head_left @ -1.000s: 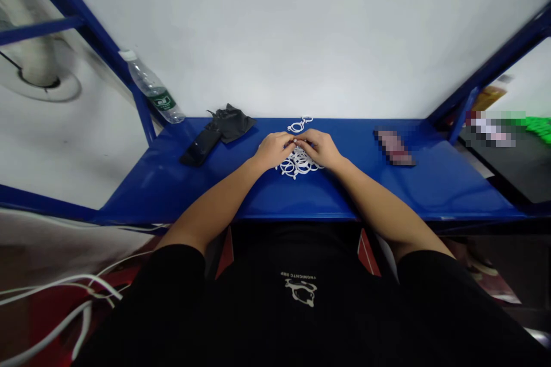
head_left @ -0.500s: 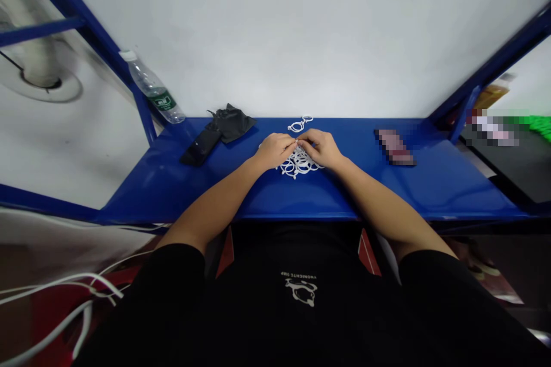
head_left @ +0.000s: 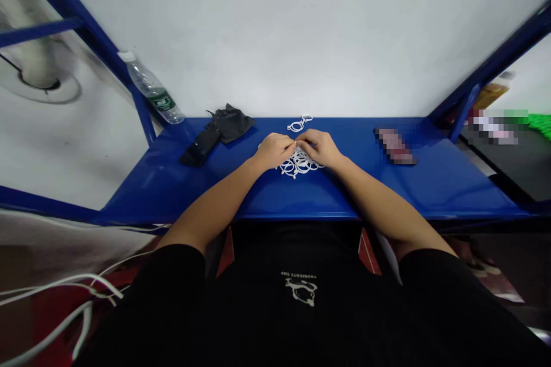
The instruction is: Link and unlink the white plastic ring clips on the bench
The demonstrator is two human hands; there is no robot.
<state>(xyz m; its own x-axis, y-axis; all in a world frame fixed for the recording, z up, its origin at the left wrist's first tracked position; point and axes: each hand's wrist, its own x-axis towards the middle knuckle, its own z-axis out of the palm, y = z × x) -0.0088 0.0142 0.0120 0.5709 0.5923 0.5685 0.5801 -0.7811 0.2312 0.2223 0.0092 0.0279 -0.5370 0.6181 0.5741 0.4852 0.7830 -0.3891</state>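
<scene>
Over a pile of white plastic rings (head_left: 301, 163) on the blue tabletop, both my hands meet with their fingertips together. My left hand (head_left: 274, 150) comes in from the left, its fingers pinched. My right hand (head_left: 319, 147) is pinched against it from the other side. A bit of white shows at the fingertips, but what they hold is too small and covered to make out. Just behind the hands, near the wall, lies a linked pair of white rings (head_left: 296, 126), apart from the pile.
Left of my hands lie a black phone (head_left: 200, 147) and a crumpled black bag (head_left: 233, 124). A clear plastic bottle (head_left: 155, 93) leans by the blue frame. A blurred-out flat object (head_left: 395, 145) lies on the right of the blue table (head_left: 172, 192). White cables (head_left: 55, 287) hang at lower left.
</scene>
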